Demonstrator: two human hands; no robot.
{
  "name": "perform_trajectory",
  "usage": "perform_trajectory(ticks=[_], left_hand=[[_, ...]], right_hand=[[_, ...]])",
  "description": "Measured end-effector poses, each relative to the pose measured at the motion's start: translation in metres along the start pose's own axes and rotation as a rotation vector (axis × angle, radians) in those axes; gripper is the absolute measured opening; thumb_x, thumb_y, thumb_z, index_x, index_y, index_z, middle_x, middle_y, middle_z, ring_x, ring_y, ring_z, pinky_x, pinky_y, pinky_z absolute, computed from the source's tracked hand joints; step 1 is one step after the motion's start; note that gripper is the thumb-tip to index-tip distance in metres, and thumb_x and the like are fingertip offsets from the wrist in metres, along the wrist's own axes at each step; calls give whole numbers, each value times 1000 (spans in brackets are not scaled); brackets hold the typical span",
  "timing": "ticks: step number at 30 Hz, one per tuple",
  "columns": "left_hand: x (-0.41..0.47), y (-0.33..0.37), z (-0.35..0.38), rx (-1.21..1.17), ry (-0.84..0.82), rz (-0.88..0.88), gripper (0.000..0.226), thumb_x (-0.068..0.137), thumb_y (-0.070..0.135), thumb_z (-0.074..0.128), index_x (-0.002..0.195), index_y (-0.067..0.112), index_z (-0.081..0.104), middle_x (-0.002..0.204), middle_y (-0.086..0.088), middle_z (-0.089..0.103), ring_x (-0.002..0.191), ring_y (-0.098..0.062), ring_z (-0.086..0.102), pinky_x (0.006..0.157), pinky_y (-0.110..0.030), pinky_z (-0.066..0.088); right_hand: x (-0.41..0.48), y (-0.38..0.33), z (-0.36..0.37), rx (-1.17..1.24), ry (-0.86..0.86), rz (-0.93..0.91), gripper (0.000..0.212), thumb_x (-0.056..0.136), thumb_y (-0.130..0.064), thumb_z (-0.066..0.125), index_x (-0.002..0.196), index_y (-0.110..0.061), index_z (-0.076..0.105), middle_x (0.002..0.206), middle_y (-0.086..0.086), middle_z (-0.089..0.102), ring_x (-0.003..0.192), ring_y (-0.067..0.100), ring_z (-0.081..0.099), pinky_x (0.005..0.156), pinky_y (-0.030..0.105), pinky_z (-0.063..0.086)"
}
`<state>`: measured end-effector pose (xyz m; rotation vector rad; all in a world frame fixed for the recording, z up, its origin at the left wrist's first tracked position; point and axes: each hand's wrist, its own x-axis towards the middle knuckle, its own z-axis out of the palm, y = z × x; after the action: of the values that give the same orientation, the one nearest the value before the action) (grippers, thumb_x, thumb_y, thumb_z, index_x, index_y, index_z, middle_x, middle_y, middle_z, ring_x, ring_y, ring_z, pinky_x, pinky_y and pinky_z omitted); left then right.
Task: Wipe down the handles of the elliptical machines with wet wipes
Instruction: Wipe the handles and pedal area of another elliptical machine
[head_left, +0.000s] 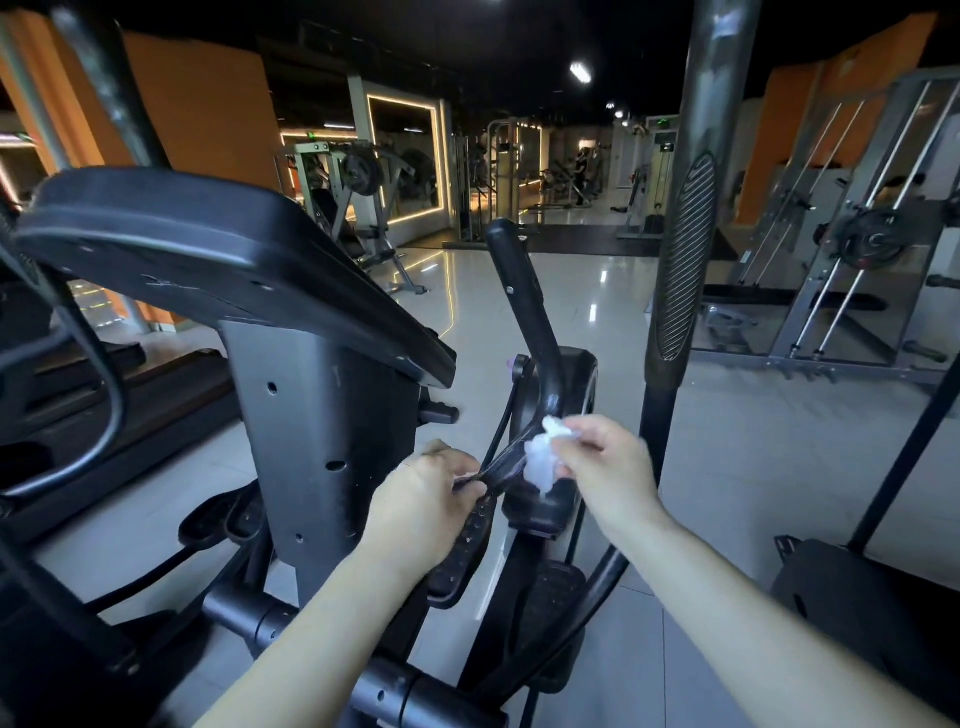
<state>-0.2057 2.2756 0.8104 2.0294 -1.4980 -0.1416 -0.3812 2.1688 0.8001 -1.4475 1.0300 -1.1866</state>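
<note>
Gym floor, head-cam view. Far left of frame: the black console (208, 260) of the elliptical machine (322, 441) I'm standing at, seen from behind, tilting down toward centre-right on its grey post; a thin curved bar (111, 395) loops below it at left edge.

Lower centre: my left hand (426, 504) is closed round the low end of the black handle (524, 322), fingers curled over it. The handle's long axis runs from that grip up and to the right, bends near mid-frame, then points nearly straight up w/ a slight lean left, rounded tip at centre of frame. A small light button or screw shows on its upper shaft; too small to tell which.

Just right of the bend: my right hand (602, 457) pinches a crumpled white wet wipe (540, 457) between thumb & fingers, the wipe pressed against the handle's lower section, just beside my left hand.

Right of centre: a tall moving-arm pole (685, 249) w/ ribbed grip stands near-vertical, top to lower frame. Far right: a weight rack (852, 244) w/ plates on the glossy tile floor (753, 441).

No brand or writing readable on the machine; green signs in the background are too blurred to read.
</note>
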Motion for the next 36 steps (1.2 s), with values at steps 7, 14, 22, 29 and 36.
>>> perform_trajectory(ticks=[7,14,22,29,36], left_hand=[[9,-2,15,176,-27,-99,12,93,41,65,89,32,71,103,14,52,90,-19,61,67,-30,45],[23,4,7,227,-82,-98,48,88,33,71,55,27,38,85,9,44,66,-14,45,50,-26,25],[26,3,6,252,-107,-79,49,89,31,71,54,26,38,87,7,44,73,-20,50,51,-28,26],[25,3,7,216,-104,-103,26,90,34,72,68,27,60,86,10,46,70,-14,52,58,-27,37],[23,4,5,163,-99,-110,11,90,34,72,91,23,71,103,7,56,89,-20,62,68,-29,45]], right_hand=[[55,10,17,-47,162,-150,21,91,-1,58,75,1,71,88,6,64,63,7,59,62,10,44],[52,45,21,-183,134,-283,24,93,-1,67,92,-20,82,104,-7,62,88,-1,66,85,20,51],[13,32,10,-212,-307,-164,22,93,-2,68,90,-19,83,84,-3,76,66,7,67,68,24,55],[43,27,16,-261,75,-230,26,93,-9,66,79,-31,64,98,-5,62,89,6,61,80,19,47],[46,46,26,-322,47,-365,14,91,-5,71,91,-14,82,106,-5,61,94,3,61,83,6,42]])
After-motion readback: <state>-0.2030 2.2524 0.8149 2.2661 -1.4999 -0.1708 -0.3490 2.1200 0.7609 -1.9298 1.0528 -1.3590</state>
